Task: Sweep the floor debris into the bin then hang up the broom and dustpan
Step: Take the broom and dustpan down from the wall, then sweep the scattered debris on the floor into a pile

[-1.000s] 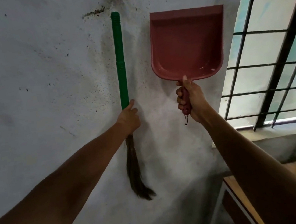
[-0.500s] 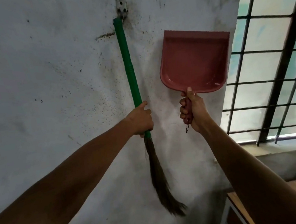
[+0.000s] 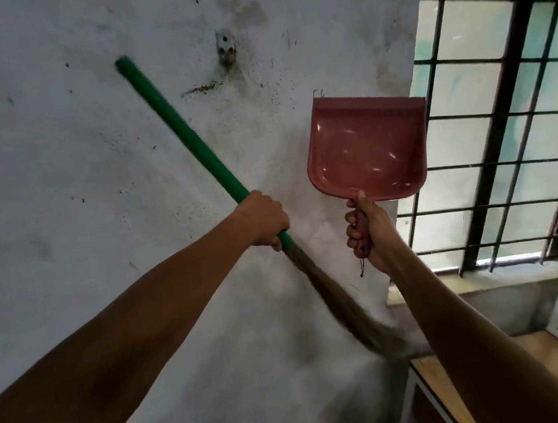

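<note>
- Head view: the left hand (image 3: 264,220) is wrapped around the low end of the green handle of the broom (image 3: 179,132), just above where the brown bristles begin.
- The broom is tilted in front of the wall (image 3: 59,165): its handle tip points up and to the left, well clear of the metal hook (image 3: 226,48), and its bristles trail down to the right, blurred, ending near the right forearm.
- The right hand (image 3: 367,233) grips the handle of the red dustpan (image 3: 365,148), fingers curled round it and thumb laid up along the stem toward the pan.
- The dustpan is held upright with its open face toward the camera and its wide edge at the top, close to the wall; whether it touches the wall I cannot tell. A short cord dangles from the end of its handle below the hand.
- The hook sits on the stained wall above and between broom tip and dustpan, bare.
- A barred window (image 3: 502,119) fills the right side, with a ledge beneath it and a wooden counter (image 3: 540,352) at lower right.
</note>
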`<action>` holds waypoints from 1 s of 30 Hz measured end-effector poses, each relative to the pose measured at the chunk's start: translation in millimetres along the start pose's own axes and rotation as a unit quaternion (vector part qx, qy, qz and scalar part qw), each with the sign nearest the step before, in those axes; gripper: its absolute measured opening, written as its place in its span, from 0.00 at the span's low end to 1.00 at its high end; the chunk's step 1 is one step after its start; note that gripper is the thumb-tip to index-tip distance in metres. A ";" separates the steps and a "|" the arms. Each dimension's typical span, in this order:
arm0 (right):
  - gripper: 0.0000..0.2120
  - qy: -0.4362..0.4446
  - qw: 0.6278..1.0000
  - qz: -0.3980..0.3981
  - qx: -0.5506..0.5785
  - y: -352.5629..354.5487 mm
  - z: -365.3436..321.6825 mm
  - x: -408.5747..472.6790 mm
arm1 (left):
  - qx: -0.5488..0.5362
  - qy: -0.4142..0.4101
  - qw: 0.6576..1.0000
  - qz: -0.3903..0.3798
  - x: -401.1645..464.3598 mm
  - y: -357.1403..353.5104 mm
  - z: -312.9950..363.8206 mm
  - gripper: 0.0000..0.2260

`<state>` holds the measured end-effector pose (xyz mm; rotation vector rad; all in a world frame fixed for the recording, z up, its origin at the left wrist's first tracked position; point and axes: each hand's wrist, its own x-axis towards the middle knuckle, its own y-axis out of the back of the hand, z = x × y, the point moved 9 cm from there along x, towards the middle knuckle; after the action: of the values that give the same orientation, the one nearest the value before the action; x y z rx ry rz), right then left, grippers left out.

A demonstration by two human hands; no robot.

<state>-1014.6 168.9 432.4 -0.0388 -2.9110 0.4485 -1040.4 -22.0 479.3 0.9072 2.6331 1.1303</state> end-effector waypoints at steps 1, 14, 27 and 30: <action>0.20 -0.009 1.000 0.004 -0.006 4.4 8.3 -7.0 | -0.021 0.006 1.000 -0.010 -5.9 -6.1 5.1 0.20; 0.21 -0.137 0.989 0.045 -0.029 71.7 185.6 -111.7 | -0.304 0.016 0.945 -0.122 -92.3 -148.6 134.7 0.20; 0.25 -0.286 0.947 -0.038 -0.139 84.2 317.1 -188.2 | -0.326 0.064 0.921 -0.201 -231.0 -260.2 272.3 0.43; 0.28 -0.330 0.928 -0.083 -0.151 79.8 343.3 -195.1 | -0.347 0.086 0.899 -0.255 -266.0 -277.6 294.4 0.43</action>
<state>-891.0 132.7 50.7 0.3871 -3.5699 -0.0421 -855.6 -143.7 48.5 -0.0230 2.0791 1.8281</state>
